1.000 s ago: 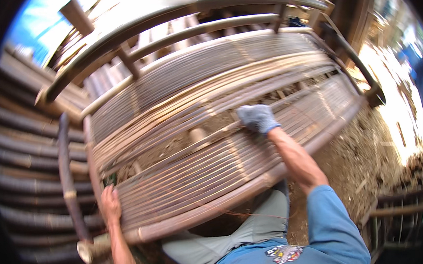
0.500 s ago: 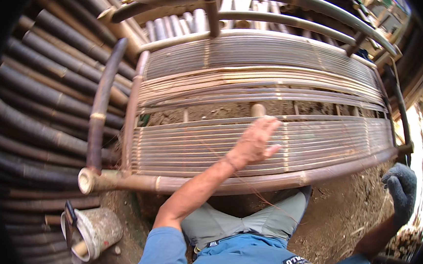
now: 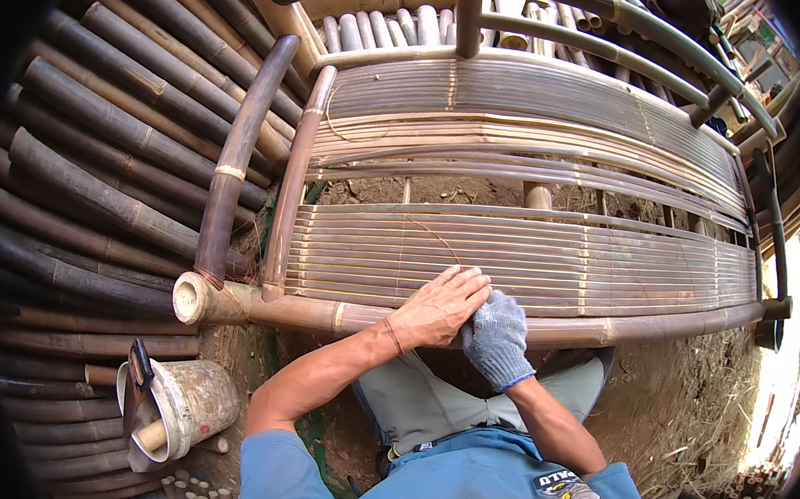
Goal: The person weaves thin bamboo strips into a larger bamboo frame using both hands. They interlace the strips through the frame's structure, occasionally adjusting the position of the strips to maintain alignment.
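Observation:
My bare left hand [image 3: 439, 308] lies at the near edge of a bamboo bench seat [image 3: 529, 259], fingers bent and pressed together. A thin reddish cord [image 3: 438, 237] crosses the slats and runs to its fingertips. Against that hand, my right hand [image 3: 496, 338] in a grey knitted glove is closed; whatever it holds is hidden. Both hands meet over the thick front bamboo rail [image 3: 561, 333]. The seat is made of narrow bamboo strips, with a gap across its middle that shows the ground. Several loose strips [image 3: 517, 170] lie along the gap's far side.
Dark bamboo poles [image 3: 120, 137] are stacked on the left. A white bucket [image 3: 199, 407] lies tilted at lower left, with a black-handled saw [image 3: 139, 366] and a bamboo piece in it. The bench's armrest [image 3: 240, 146] and curved backrest [image 3: 602, 13] rise around the seat.
My right hand has come in from the far right to meet the left at the front rail. The left hand has moved back toward me and closed. The view has shifted slightly.

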`<state>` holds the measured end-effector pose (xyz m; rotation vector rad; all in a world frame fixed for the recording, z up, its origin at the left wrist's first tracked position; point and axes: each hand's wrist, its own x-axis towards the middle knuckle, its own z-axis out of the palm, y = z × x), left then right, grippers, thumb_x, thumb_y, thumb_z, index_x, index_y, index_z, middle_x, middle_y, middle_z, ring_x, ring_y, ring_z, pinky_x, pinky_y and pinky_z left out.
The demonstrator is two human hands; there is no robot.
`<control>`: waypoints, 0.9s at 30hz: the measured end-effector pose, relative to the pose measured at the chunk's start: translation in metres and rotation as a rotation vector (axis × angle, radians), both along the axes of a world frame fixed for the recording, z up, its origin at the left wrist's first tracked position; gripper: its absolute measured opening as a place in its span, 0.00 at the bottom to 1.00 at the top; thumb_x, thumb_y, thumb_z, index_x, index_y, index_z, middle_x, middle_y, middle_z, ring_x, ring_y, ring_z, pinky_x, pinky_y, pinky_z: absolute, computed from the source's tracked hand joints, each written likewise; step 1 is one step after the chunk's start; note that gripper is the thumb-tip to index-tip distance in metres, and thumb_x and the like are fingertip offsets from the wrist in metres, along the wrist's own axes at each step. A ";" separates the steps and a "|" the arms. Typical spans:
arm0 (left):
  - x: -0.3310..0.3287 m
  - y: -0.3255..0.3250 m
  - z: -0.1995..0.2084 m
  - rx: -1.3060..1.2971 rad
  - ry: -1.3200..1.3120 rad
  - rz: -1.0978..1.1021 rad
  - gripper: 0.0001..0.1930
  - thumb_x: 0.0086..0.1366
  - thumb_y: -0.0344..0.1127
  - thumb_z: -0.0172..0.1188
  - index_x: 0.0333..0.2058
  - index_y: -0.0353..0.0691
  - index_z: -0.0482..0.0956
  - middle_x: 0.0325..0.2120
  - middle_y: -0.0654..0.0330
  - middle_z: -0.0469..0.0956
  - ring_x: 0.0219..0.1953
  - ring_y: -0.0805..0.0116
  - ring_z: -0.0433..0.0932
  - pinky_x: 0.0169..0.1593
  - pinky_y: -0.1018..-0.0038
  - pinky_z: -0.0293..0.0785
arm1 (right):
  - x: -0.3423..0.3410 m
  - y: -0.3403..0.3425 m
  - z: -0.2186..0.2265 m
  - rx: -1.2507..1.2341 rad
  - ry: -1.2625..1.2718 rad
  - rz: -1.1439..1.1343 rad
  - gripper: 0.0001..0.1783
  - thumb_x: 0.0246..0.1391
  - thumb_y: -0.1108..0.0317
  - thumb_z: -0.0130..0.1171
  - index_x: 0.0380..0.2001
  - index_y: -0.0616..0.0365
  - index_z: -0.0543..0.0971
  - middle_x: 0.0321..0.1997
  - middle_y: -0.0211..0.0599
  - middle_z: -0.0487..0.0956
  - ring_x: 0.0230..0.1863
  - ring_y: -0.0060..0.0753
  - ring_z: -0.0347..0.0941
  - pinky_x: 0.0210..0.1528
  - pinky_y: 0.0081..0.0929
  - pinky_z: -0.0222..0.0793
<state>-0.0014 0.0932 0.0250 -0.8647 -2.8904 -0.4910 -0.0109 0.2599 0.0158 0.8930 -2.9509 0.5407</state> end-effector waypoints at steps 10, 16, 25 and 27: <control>-0.066 -0.233 -0.009 0.368 0.002 0.994 0.15 0.68 0.27 0.45 0.44 0.39 0.82 0.39 0.49 0.84 0.43 0.57 0.83 0.45 0.58 0.80 | -0.143 0.081 0.150 -0.725 -0.513 -0.318 0.10 0.63 0.62 0.59 0.36 0.57 0.83 0.22 0.27 0.76 0.18 0.16 0.69 0.20 0.21 0.66; -0.088 -0.165 -0.043 0.086 -0.421 0.794 0.21 0.71 0.47 0.43 0.37 0.41 0.84 0.39 0.42 0.84 0.44 0.44 0.83 0.50 0.55 0.76 | -0.205 -0.044 0.057 0.324 0.089 -0.110 0.13 0.60 0.62 0.54 0.34 0.57 0.85 0.34 0.48 0.84 0.36 0.49 0.84 0.40 0.43 0.80; -0.139 -0.219 -0.129 0.034 -0.474 0.415 0.13 0.59 0.37 0.56 0.30 0.32 0.82 0.27 0.47 0.84 0.32 0.53 0.83 0.40 0.61 0.75 | -0.221 -0.201 -0.075 0.426 -0.238 0.739 0.12 0.53 0.66 0.55 0.29 0.62 0.85 0.31 0.54 0.83 0.28 0.51 0.79 0.35 0.43 0.75; -0.160 -0.204 -0.102 0.201 -0.716 0.396 0.15 0.54 0.35 0.57 0.35 0.28 0.81 0.30 0.42 0.82 0.33 0.53 0.81 0.39 0.62 0.74 | -0.229 -0.195 -0.080 0.123 -0.512 0.599 0.14 0.51 0.65 0.56 0.32 0.64 0.84 0.31 0.55 0.82 0.27 0.46 0.75 0.34 0.41 0.72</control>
